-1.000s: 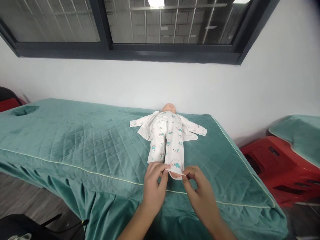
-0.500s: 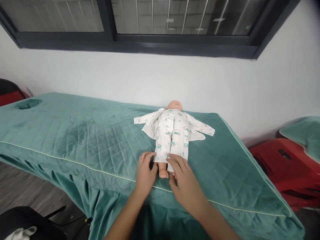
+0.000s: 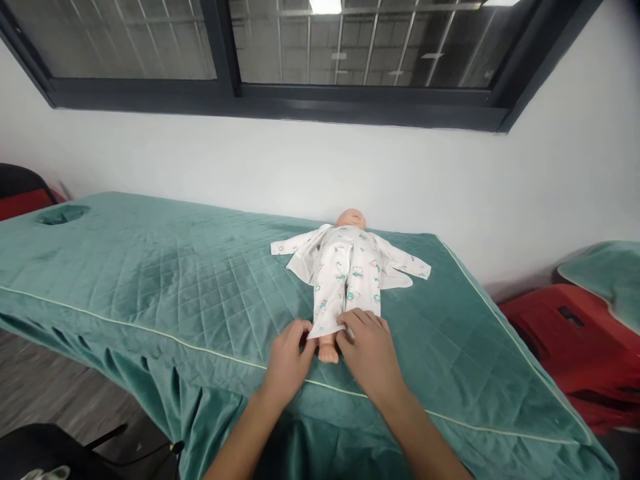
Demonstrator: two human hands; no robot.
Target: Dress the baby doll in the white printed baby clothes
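Observation:
A baby doll (image 3: 351, 217) lies on its back on a green quilted bed, its head toward the wall. It wears a white printed top (image 3: 400, 260) with sleeves spread out and white printed trousers (image 3: 333, 283). One bare foot (image 3: 328, 351) sticks out below a trouser leg; the other foot is hidden behind my right hand. My left hand (image 3: 289, 360) pinches the outer corner of that leg's hem. With thumb and fingers, my right hand (image 3: 370, 353) grips the inner side of the same hem, which is stretched flat between both hands.
The bed (image 3: 190, 267) has a face hole (image 3: 63, 214) at its far left and stands against a white wall beneath a dark-framed window (image 3: 280, 100). To the right is a red plastic chair (image 3: 565, 340) with green cloth on it. A black chair (image 3: 45, 453) is at the lower left.
The right hand has shifted from the other trouser leg's hem to the inner edge of this one. The hem is now pulled flat and lower, over the ankle. The view has tilted up slightly.

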